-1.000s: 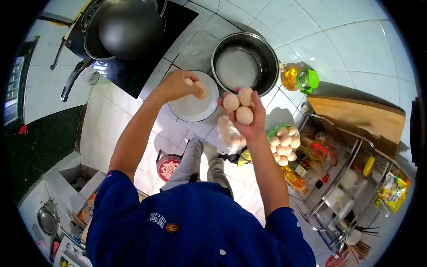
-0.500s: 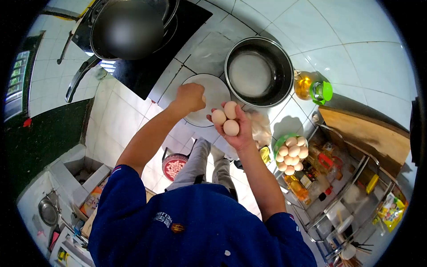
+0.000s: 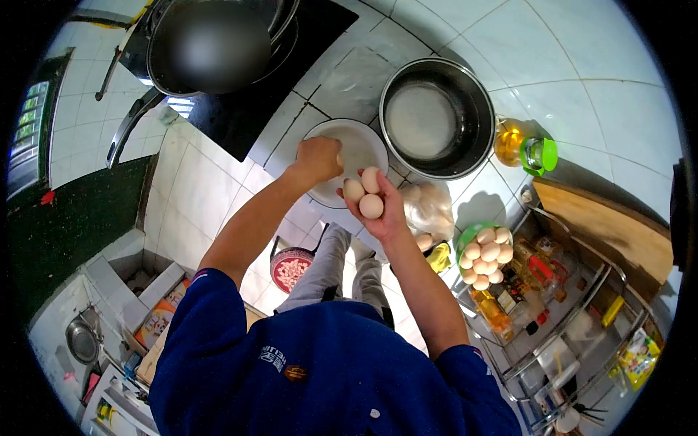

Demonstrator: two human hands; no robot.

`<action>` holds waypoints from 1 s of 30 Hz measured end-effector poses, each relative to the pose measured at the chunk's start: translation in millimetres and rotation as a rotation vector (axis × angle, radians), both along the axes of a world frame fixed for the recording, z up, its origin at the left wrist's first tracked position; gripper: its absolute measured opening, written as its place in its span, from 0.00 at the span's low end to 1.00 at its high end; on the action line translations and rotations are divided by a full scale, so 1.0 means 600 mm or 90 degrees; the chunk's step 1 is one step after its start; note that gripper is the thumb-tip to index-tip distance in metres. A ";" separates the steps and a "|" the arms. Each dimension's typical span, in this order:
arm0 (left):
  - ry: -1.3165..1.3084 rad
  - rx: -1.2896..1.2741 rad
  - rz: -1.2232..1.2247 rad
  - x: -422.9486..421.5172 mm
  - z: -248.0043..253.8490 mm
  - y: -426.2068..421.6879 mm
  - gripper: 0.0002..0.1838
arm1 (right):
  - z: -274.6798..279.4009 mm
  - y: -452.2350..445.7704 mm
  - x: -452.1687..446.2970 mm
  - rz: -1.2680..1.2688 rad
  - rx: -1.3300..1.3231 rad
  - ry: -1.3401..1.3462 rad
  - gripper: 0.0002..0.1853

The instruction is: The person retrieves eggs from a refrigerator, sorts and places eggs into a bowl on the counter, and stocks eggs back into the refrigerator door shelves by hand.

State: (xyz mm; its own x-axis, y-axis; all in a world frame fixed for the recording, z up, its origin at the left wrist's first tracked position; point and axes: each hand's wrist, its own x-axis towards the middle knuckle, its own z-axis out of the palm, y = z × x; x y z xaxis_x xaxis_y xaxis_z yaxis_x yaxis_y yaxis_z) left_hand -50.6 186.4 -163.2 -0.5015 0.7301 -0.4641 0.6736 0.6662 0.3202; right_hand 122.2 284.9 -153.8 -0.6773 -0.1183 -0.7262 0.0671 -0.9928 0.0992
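Observation:
My left hand (image 3: 318,158) is closed over the left part of a white bowl (image 3: 372,138). A pale sliver of an egg (image 3: 339,160) shows at its fingertips; the rest is hidden by the hand. Palm up at the bowl's near right rim, my right hand (image 3: 387,211) cradles three light brown eggs (image 3: 371,206), its fingers curled around them. The two hands are close but apart. Beyond the right hand lies a clear plastic bag (image 3: 429,207) with more eggs inside. A green basket (image 3: 463,240) piled with several eggs stands further right.
A dark-walled metal pot (image 3: 476,138) stands behind the bowl, beside an oil bottle with a green lid (image 3: 539,155). At the upper left, a pan (image 3: 163,76) sits on a black stove (image 3: 240,123). A metal rack (image 3: 523,356) with bottles is at the right.
My right hand has moved left with its three eggs, nearer the bowl and my left hand. The left hand keeps its place over the bowl. The view has shifted slightly.

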 end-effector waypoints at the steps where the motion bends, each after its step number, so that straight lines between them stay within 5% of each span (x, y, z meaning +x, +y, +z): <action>1: -0.001 -0.001 0.001 0.000 -0.004 -0.001 0.18 | 0.001 0.000 -0.002 0.003 0.008 -0.007 0.22; 30: -0.066 0.231 0.192 0.036 -0.042 -0.051 0.21 | -0.010 0.003 -0.013 0.006 0.058 -0.040 0.21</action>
State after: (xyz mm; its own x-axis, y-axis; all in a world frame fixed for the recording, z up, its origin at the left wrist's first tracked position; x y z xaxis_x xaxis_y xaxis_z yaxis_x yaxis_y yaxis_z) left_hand -28.9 156.0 -188.4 -0.6801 0.6832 -0.2658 0.4195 0.6600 0.6232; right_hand 114.4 286.9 -159.5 -0.6293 -0.0552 -0.7752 0.0722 -0.9973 0.0124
